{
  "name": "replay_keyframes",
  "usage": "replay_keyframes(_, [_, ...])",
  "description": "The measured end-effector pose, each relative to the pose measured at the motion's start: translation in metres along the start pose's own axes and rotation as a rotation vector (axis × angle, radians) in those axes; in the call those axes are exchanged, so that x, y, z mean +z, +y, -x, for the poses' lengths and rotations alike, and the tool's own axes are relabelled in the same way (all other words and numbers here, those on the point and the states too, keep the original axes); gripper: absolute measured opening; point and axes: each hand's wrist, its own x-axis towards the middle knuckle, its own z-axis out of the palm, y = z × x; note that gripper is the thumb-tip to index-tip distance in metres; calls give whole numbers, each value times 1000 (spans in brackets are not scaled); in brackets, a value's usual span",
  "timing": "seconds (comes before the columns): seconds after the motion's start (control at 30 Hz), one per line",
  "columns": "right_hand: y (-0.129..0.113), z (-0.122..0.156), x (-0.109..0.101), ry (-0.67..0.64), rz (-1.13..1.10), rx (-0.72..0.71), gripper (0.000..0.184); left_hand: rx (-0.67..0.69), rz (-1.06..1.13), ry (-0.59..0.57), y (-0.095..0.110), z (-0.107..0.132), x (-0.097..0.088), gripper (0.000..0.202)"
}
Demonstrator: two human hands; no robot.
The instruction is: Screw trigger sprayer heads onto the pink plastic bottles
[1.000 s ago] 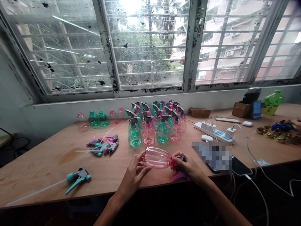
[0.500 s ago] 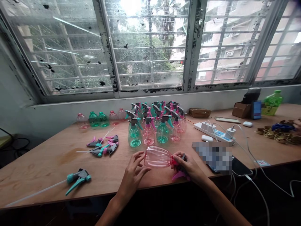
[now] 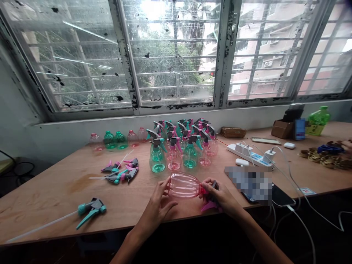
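Observation:
A clear pink bottle (image 3: pixel 183 185) lies on its side in the air near the table's front edge, its neck toward the right. My right hand (image 3: pixel 217 194) is closed around the neck end and a grey-and-pink spray head (image 3: pixel 211 206), whose pink trigger points down. At the bottle's base is my left hand (image 3: pixel 158 201), its fingertips at the rounded end and its thumb apart below; the grip there is loose. Behind the bottle stand several green and pink spray bottles (image 3: pixel 173 157) with their heads on.
Loose spray heads (image 3: pixel 121 174) lie left of centre, and a teal one (image 3: pixel 92 209) with a long tube is nearer. Headless bottles (image 3: pixel 110 141) line the back left. On the right are a power strip (image 3: pixel 250 154), a phone (image 3: pixel 283 194), cables, and another person's hand (image 3: pixel 348 146) by gold-coloured pieces.
My left hand has moved slightly right, bringing its fingertips up to the bottle's base. The bottle has dipped a little. My right hand keeps its hold at the neck.

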Motion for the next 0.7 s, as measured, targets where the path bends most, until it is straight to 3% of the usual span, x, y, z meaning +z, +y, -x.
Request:
replay_keyframes(0.27, [-2,2,1,-24,7,-3,46,-60,9,36,5,0,1,46])
replay_keyframes(0.4, [-1,2,1,-79,28,-4,46,-81,149,31,9,2,2,43])
replay_keyframes(0.53, [-1,2,1,-71,45,-3,47,-84,152,32,8,4,0,45])
replay_keyframes(0.7, [-4,2,2,-17,26,26,50,-63,44,0,5,1,-1,65])
